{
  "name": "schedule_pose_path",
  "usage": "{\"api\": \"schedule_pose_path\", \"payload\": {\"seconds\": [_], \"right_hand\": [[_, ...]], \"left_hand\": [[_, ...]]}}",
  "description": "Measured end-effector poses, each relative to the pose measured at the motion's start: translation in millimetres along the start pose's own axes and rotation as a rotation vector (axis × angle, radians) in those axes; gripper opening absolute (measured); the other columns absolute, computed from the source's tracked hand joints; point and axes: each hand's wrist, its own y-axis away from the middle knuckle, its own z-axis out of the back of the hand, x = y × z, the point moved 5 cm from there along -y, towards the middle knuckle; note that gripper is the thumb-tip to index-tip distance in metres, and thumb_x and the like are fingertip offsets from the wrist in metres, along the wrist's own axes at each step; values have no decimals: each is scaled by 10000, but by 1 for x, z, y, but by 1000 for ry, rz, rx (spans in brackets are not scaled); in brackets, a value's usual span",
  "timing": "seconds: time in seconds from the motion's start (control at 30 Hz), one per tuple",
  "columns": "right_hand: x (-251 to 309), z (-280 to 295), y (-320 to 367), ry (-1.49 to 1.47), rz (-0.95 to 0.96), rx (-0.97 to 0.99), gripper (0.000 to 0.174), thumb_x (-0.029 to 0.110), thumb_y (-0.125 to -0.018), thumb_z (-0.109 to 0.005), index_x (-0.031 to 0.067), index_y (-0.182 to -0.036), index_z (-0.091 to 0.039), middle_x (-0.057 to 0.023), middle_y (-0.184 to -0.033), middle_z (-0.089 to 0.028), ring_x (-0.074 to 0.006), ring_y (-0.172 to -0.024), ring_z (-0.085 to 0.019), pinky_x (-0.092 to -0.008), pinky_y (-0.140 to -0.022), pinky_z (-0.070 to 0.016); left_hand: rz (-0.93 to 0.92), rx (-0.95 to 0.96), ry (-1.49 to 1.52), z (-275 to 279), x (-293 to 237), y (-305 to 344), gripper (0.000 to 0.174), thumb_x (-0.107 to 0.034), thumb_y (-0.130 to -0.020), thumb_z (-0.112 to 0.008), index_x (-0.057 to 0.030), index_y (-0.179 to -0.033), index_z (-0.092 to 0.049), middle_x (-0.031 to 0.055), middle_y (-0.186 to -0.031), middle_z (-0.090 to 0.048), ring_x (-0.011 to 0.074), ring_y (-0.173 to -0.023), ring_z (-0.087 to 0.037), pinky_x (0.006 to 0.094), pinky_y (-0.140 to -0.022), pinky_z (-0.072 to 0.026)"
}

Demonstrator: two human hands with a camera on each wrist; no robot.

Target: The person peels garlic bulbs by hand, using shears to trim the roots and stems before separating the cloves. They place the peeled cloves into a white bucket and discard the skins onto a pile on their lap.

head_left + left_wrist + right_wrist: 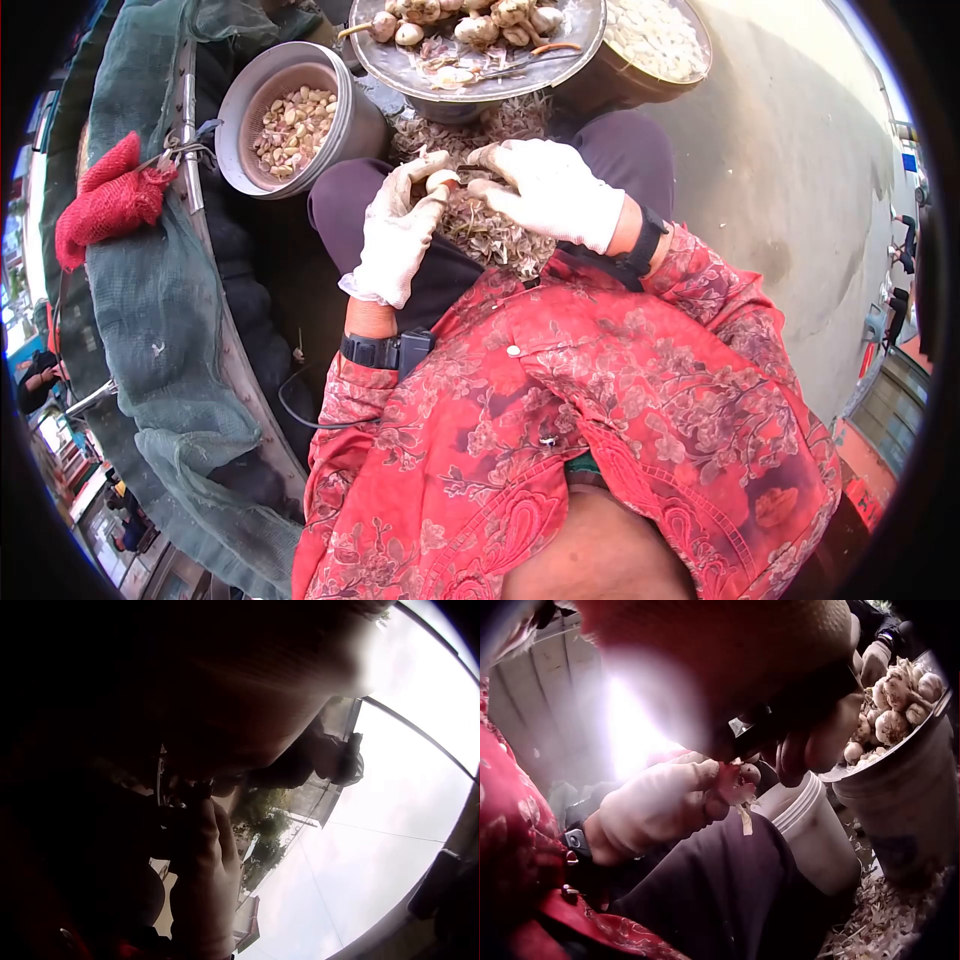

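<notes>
Gloved in white, my left hand pinches a garlic bulb between thumb and fingers above the lap. In the right wrist view, loose skin hangs from the garlic. My right hand, also gloved, is close beside it with curled fingers around a small dark-handled knife. A bit of shiny metal shows near the garlic in the right wrist view; the fingers hide most of the knife. Garlic peelings cover the lap below both hands. The left wrist view is mostly dark.
Ahead stands a wide metal basin with whole garlic bulbs. Left of it, a white bucket contains cloves. Pale peeled cloves fill a container at the right. Green netting over a rail borders the left side.
</notes>
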Motion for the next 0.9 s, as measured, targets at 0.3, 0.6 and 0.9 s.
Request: {"api": "schedule_pose_path", "payload": {"seconds": [0.3, 0.6, 0.9], "right_hand": [[7, 3, 11, 41, 42, -94, 357, 404, -912, -551, 71, -1015, -630, -141, -828, -633, -312, -786, -637, -417, -706, -511], [10, 7, 15, 29, 38, 75, 369, 415, -940, -517, 55, -971, -595, -160, -816, -649, -338, -805, -645, -445, -711, -507], [13, 5, 27, -126, 42, 165, 247, 282, -918, -556, 35, -932, -550, -185, -786, -609, -355, -776, -627, -434, -683, -491]], "left_hand": [[-57, 25, -15, -6, 1, 7, 400, 16, -919, -564, 24, -1316, -515, 72, -1173, -620, 119, -1077, -583, 259, -987, -435], [-11, 93, 7, -10, -2, 16, 401, 2, -918, -579, 22, -1314, -519, 70, -1163, -624, 118, -1062, -583, 256, -972, -441], [108, 90, 75, -16, -4, 25, 360, -97, -935, -626, 13, -1270, -556, 48, -1096, -638, 101, -932, -606, 231, -842, -477]]}}
